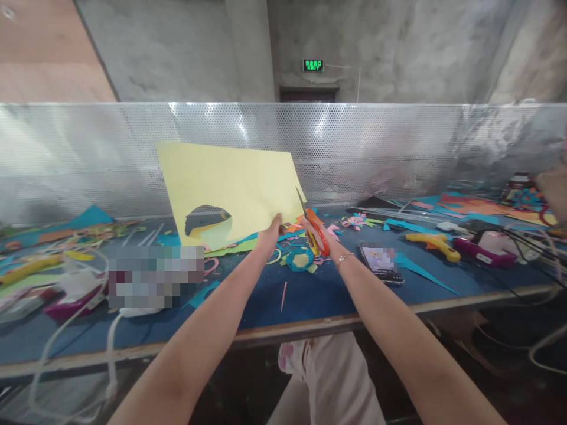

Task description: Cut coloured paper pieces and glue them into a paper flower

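A large pale yellow sheet of paper (248,183) stands raised above the table, with a rounded hole cut near its lower left corner. My left hand (275,228) is closed on the sheet's lower edge. In my right hand (322,237) is a pair of scissors (315,224) with orange-red handles. Their blades point up and to the left, by the sheet's right edge; whether they touch the paper I cannot tell. Under my hands lies a blue paper flower (297,260) with a pale yellow centre, among coloured paper scraps.
A phone (381,263) lies right of my right forearm, near a yellow glue gun (436,244) and cables. Another glue gun (35,267) lies far left. A perforated metal screen (376,153) runs along the back. Another person's hand (553,188) shows at the right edge.
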`<action>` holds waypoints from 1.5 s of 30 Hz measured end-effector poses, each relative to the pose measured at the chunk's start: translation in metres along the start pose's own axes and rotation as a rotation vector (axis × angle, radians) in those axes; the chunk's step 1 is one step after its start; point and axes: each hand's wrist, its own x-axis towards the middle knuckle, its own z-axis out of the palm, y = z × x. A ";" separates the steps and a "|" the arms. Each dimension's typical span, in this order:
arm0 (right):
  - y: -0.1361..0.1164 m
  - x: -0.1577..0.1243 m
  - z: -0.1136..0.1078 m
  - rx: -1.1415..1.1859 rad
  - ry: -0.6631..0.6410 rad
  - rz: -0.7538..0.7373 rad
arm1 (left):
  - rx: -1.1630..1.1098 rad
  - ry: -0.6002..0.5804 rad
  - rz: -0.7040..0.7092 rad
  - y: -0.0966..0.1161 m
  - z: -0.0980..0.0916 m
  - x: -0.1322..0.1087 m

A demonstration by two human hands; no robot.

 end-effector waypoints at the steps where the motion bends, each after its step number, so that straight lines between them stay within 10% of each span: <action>1: 0.000 0.000 0.000 0.008 0.008 0.010 | 0.003 -0.004 0.008 0.000 0.000 0.000; 45: -0.007 -0.011 0.006 -0.081 -0.034 -0.023 | 0.092 0.083 -0.030 0.012 -0.002 -0.001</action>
